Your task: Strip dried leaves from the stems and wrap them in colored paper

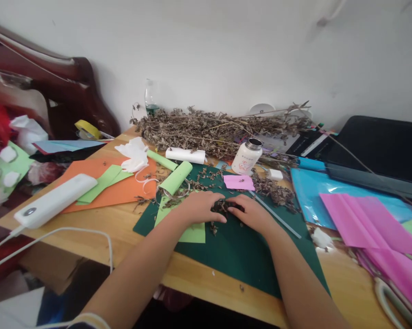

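My left hand (199,208) curls in a C shape over the green cutting mat (233,256), with dark dried leaves (221,206) between its thumb and fingers. Facing it from the other side, my right hand (249,212) bends its fingers round the same small clump. A few crumbs of leaf lie just below the left thumb. Under the left wrist is a light green paper sheet (196,234). Beyond the hands lie a pink paper piece (238,182), a rolled green paper tube (176,177) and a thin translucent stick (277,215).
A long heap of dried plant stems (195,130) runs along the wall. An uncapped white bottle (247,157) stands before it. Orange paper (106,198) and a white power bank (55,201) lie left; pink paper (373,224), scissors (387,297) and a black laptop-like device (380,155) are right.
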A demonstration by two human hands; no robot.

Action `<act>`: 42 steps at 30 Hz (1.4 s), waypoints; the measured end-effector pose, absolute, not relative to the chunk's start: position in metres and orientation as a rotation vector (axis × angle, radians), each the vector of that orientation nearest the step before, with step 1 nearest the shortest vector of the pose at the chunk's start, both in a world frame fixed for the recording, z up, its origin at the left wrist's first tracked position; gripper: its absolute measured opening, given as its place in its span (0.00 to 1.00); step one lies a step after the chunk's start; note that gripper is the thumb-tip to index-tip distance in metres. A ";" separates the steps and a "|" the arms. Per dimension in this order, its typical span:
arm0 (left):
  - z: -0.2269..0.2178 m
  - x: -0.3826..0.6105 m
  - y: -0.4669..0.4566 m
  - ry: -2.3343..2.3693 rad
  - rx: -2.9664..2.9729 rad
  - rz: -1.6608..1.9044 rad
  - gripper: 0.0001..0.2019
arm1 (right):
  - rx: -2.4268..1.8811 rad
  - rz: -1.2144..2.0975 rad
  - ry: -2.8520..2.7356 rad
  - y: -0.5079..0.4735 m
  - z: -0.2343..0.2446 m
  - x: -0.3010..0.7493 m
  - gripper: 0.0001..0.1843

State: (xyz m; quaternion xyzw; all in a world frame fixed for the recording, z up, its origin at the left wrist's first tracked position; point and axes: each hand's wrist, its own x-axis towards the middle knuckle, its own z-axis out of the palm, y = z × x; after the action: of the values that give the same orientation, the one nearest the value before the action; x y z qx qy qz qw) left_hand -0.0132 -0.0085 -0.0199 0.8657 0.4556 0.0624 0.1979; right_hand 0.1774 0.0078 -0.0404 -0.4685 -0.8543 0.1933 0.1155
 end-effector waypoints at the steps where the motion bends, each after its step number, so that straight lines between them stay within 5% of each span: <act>1: -0.017 -0.015 -0.010 1.243 2.424 0.129 0.31 | -1.376 0.570 -2.511 0.006 -0.040 0.178 0.17; 8: -0.024 -0.008 -0.017 1.329 2.481 -0.016 0.41 | -1.437 0.439 -2.578 0.001 -0.042 0.169 0.26; 13: -0.036 -0.005 -0.009 1.421 2.454 0.062 0.23 | -1.368 0.481 -2.616 0.000 -0.042 0.167 0.17; 17: -0.036 -0.003 -0.007 1.453 2.480 0.067 0.15 | -1.367 0.528 -2.518 0.000 -0.033 0.186 0.23; 28: -0.034 0.001 -0.015 1.450 2.556 0.054 0.42 | -1.690 0.897 -2.522 -0.004 -0.021 0.207 0.12; 36: -0.043 0.009 -0.014 1.329 2.727 0.142 0.23 | -1.506 0.749 -2.525 -0.005 -0.025 0.183 0.04; 42: -0.046 0.006 -0.011 1.326 2.679 0.196 0.25 | -1.382 1.014 -2.076 -0.007 -0.022 0.200 0.06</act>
State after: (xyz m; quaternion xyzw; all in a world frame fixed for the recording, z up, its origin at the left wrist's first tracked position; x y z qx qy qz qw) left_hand 0.0065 -0.0107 -0.0464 0.8919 0.4415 0.0653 0.0728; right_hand 0.2001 -0.0067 -0.0218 -0.5003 -0.7518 0.3670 0.2230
